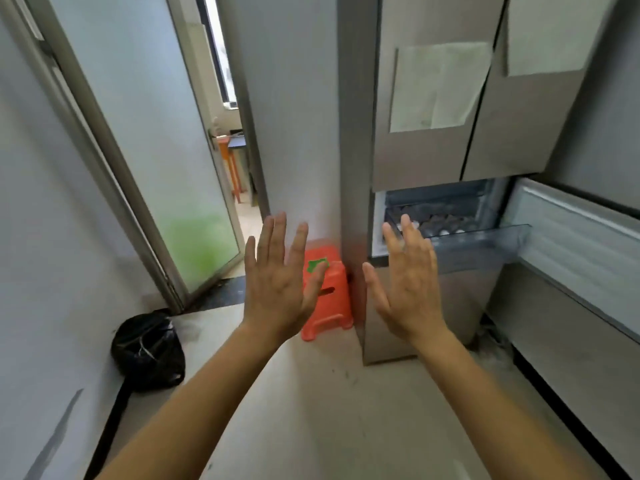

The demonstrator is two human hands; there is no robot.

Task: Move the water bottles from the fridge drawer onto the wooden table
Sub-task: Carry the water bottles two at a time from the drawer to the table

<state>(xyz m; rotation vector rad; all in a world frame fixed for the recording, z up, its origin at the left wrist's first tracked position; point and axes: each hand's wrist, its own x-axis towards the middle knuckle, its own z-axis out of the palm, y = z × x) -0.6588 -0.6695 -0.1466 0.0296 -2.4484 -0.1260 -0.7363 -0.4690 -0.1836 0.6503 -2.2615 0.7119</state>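
left hand (277, 275), right hand (408, 282): fingers spread, empty, before fridge (433, 161). bottles (440, 223) in open fridge drawer (485, 237). risk: wet bottle slipping; stool (325, 292) beside fridge, trip hazard.

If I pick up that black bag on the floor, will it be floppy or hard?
Probably floppy: the black bag looks like thin, crinkled, shiny plastic, slumped on the floor. It bulges, so it likely holds something and may sag when lifted. How heavy it is cannot be told.
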